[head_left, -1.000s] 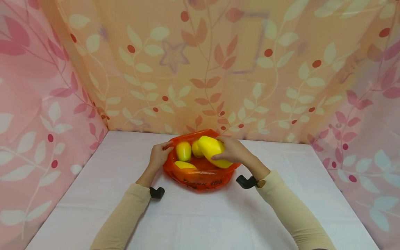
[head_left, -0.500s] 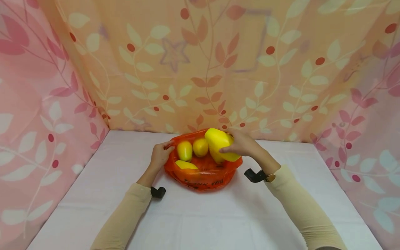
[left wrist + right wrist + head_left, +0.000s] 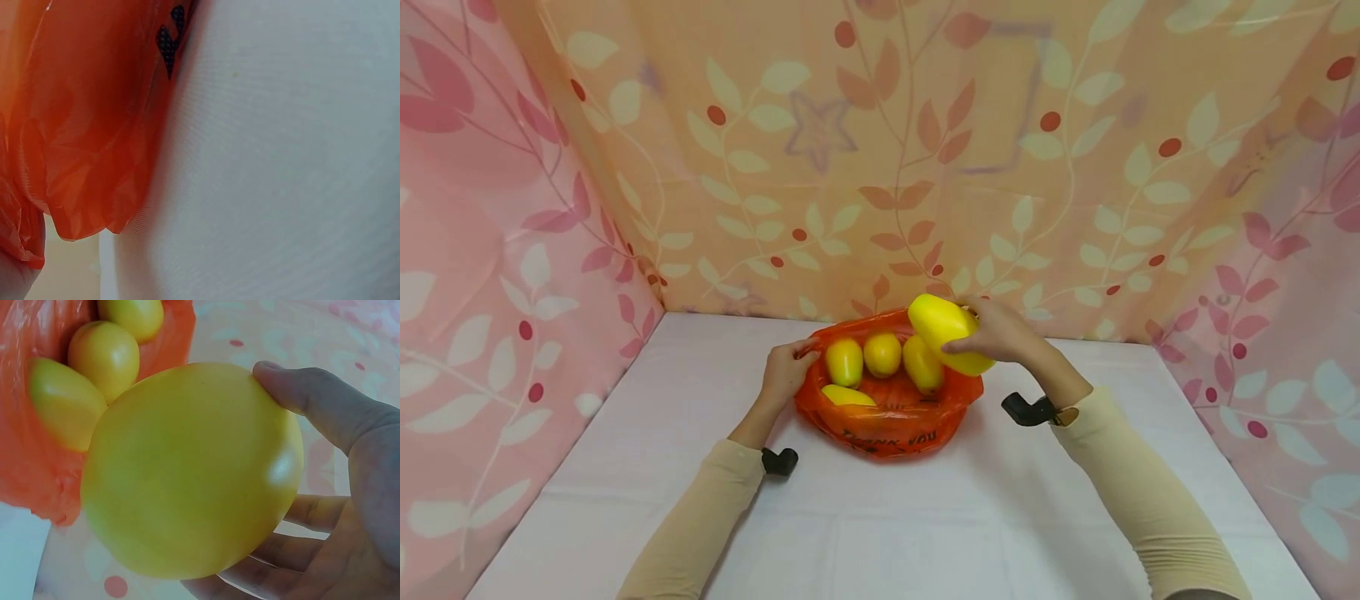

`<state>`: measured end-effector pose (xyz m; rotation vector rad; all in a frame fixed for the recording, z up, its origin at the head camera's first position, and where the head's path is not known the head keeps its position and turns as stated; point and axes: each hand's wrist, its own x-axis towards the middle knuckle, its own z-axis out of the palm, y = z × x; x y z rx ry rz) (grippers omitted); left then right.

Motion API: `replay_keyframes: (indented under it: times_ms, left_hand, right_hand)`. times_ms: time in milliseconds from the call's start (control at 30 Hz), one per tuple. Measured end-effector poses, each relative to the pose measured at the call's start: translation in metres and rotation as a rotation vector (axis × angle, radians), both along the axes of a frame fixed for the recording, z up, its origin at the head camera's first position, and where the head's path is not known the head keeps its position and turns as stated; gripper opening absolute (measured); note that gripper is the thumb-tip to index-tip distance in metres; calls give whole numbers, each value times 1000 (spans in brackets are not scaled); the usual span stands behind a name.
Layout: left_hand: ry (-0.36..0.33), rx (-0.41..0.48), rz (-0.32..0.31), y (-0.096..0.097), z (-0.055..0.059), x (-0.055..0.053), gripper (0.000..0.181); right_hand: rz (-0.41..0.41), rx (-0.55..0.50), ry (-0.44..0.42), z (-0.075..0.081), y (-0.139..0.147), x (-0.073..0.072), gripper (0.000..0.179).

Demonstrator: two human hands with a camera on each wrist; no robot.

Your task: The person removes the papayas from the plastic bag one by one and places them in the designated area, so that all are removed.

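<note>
An orange-red plastic bag point(image 3: 883, 429) with black "THANK YOU" lettering stands open-mouthed on the white table. My left hand point(image 3: 784, 371) grips its left rim; in the left wrist view the bag's crinkled side point(image 3: 81, 137) fills the left part. My right hand point(image 3: 996, 329) holds a large, smooth yellow fruit point(image 3: 946, 329), oblong like a papaya, tilted above the bag's right rim. In the right wrist view the thumb lies on one side of the large fruit point(image 3: 194, 475), with fingers around the other. Several smaller yellow fruits point(image 3: 882, 356), mango-like, lie inside the bag.
White cloth covers the table point(image 3: 880, 533). Behind it hangs a peach curtain point(image 3: 880, 167) with a leaf print, and pink leaf-print curtains point(image 3: 490, 292) flank both sides. Black wrist-worn pieces point(image 3: 1028, 409) stick out below the hands.
My right hand has lifted the large yellow fruit up and to the right, out of the bag's mouth, uncovering a smaller fruit beneath. My left hand stays on the rim.
</note>
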<state>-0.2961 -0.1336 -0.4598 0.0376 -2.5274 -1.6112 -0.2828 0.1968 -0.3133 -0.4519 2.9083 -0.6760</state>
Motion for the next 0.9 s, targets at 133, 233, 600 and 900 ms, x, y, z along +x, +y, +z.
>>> replay_keyframes:
  times_ms: [133, 233, 600, 900]
  left_hand:
    - [-11, 4, -4, -1, 0, 0, 33]
    - [-20, 5, -5, -1, 0, 0, 34]
    - [-34, 8, -14, -1, 0, 2, 34]
    - [-31, 2, -10, -2, 1, 2, 33]
  right_hand:
    - [-1, -3, 22, 2, 5, -3, 81]
    - [-18, -10, 17, 2, 9, -4, 80]
    - [-69, 0, -9, 3, 26, -11, 81]
    - [-129, -7, -56, 1, 40, -17, 82]
